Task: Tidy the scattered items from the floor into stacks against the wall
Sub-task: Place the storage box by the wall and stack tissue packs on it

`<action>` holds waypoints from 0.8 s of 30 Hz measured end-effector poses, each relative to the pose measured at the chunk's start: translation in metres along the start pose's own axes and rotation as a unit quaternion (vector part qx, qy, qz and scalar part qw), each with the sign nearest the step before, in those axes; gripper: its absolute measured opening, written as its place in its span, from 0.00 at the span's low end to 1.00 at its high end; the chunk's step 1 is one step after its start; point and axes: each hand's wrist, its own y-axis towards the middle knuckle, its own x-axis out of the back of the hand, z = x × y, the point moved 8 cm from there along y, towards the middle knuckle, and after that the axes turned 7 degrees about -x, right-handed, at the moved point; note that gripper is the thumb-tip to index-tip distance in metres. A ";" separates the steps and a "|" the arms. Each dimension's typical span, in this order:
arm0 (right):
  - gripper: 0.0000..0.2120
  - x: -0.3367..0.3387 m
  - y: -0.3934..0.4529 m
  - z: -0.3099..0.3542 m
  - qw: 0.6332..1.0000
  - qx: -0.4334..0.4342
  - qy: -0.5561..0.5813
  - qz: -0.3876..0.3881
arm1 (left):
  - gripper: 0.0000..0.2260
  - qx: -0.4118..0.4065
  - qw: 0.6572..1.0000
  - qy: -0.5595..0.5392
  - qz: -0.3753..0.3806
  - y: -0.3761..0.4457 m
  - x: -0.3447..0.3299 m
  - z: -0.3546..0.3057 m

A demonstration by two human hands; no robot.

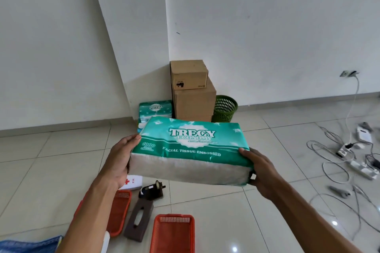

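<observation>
Down at the far left edge a scrap of blue denim-like cloth (pixel 30 245) sits on the glossy pale floor tiles (pixel 51 181). The left hand (pixel 119 162) is clamped on the short left end of the tissue pack (pixel 191 150), thumb on top, fingers tucked under. Beneath that forearm lies a long orange plastic basket (pixel 119 211) with a mesh wall, and beside it a white first-aid box (pixel 133 182) with a red cross, partly hidden by the pack. Next over, a dark brown rectangular tissue holder (pixel 139 217) with a slot in its lid lies flat, and just above it sits a small black tape dispenser (pixel 152 190). A second orange mesh basket (pixel 173 234) sits square to the bottom edge.

Centre stage, the tissue pack is held up off the floor between both hands: soft, pillowy, green glossy film on top reading "TRECY ECONOMY", clear film below showing white tissue. Behind it, against the wall, another green tissue pack (pixel 155 111) rests beside a large cardboard box (pixel 194 102), with a smaller cardboard box (pixel 189 75) stacked on it. Just right of that stands a round green lattice wastebasket (pixel 224 109).

The right hand (pixel 261 170) grips the pack's right end, thumb over the top edge. Far right, white cables and power strips (pixel 349 156) sprawl in loops across the tiles.
</observation>
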 end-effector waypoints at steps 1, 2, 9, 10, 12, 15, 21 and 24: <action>0.12 0.002 0.018 0.012 1.000 0.002 0.000 0.002 | 0.14 -0.001 1.000 0.001 -0.002 0.013 -0.011 -0.001; 0.12 0.002 0.041 0.027 1.000 0.005 -0.002 0.008 | 0.14 -0.004 1.000 0.002 -0.007 0.028 -0.022 -0.001; 0.11 -0.008 0.189 0.129 0.994 0.019 -0.045 0.094 | 0.15 -0.023 0.994 0.000 -0.107 0.117 -0.085 -0.007; 0.12 -0.010 0.207 0.141 0.993 0.014 -0.052 0.104 | 0.15 -0.025 0.992 -0.005 -0.125 0.129 -0.090 -0.007; 0.13 -0.017 0.234 0.158 0.991 0.006 -0.061 0.117 | 0.14 -0.027 0.989 -0.017 -0.147 0.142 -0.098 -0.008; 0.14 -0.032 0.286 0.183 0.988 -0.021 -0.078 0.134 | 0.11 0.003 0.979 -0.036 -0.199 0.173 -0.103 -0.002; 0.14 -0.088 0.378 0.196 0.981 -0.075 -0.086 0.159 | 0.08 0.026 0.964 -0.063 -0.257 0.244 -0.085 -0.001; 0.15 -0.131 0.432 0.199 0.977 -0.102 -0.079 0.168 | 0.08 0.015 0.947 -0.101 -0.304 0.298 -0.064 0.002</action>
